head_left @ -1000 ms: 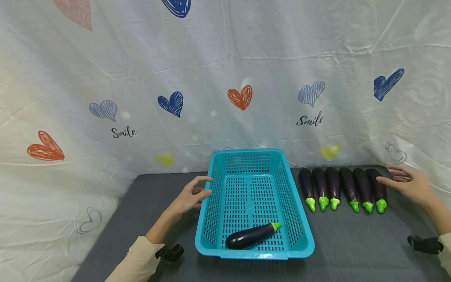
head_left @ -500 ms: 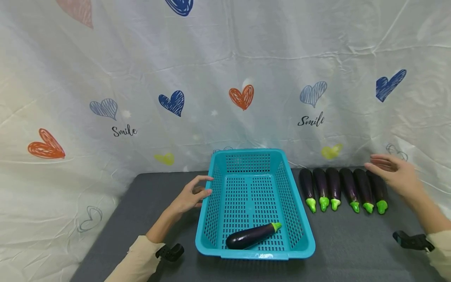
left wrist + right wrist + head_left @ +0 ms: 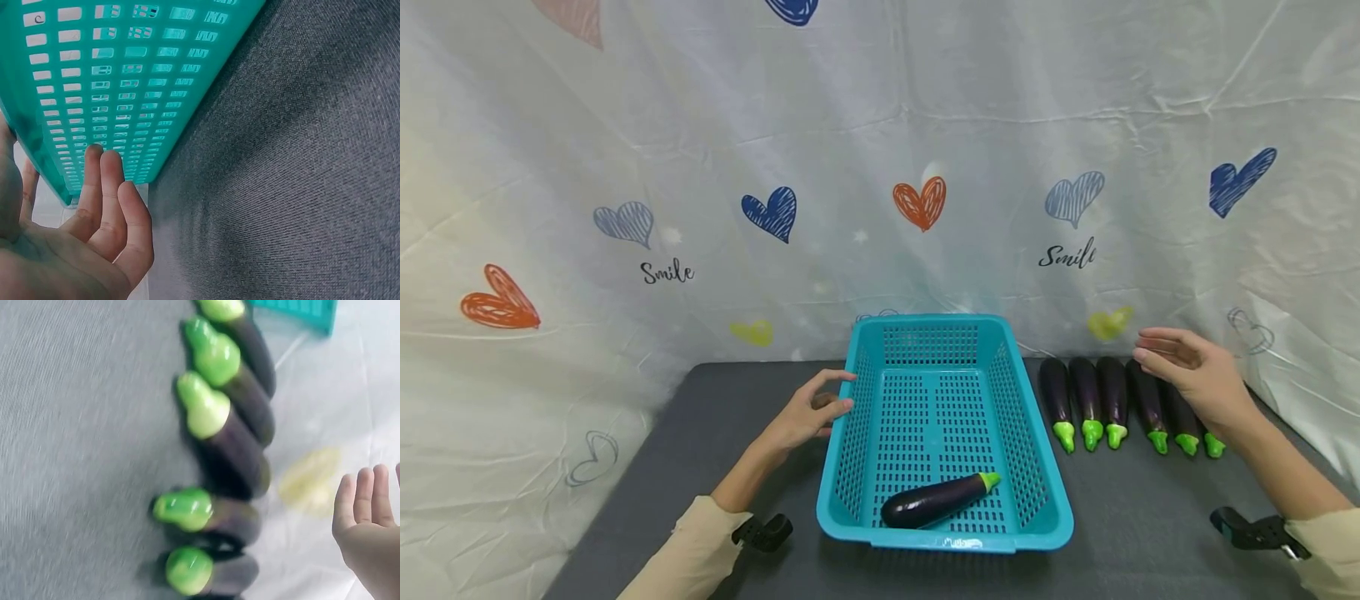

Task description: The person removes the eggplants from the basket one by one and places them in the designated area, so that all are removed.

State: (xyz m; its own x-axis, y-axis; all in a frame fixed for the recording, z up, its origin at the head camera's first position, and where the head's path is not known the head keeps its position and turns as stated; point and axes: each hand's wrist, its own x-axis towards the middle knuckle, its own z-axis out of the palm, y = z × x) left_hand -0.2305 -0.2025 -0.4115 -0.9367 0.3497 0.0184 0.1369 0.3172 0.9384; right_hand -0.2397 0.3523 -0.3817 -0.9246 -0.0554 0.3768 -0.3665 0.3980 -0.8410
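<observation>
My left hand (image 3: 803,413) holds the left rim of a turquoise plastic basket (image 3: 831,483); thumb and index finger lie over the rim. In the left wrist view the other fingers (image 3: 112,200) curve up against the slotted outer wall. One dark purple eggplant (image 3: 928,504) with a green stem lies slanted at the near end inside. Right of the basket, several more eggplants (image 3: 1112,392) form a row, green stems toward me. My right hand (image 3: 1206,383) is above the row's right part with nothing in it, fingers extended, partly covering the two rightmost eggplants.
A dark grey cloth (image 3: 1120,525) covers the table. Behind it hangs a pale curtain (image 3: 850,125) printed with hearts and words, reaching down to the table's back edge. Each wrist wears a black camera strap, such as the left one (image 3: 763,533).
My right hand has moved left from beside the rightmost eggplant to above the row. The left hand stays on the basket, and the eggplants keep their places.
</observation>
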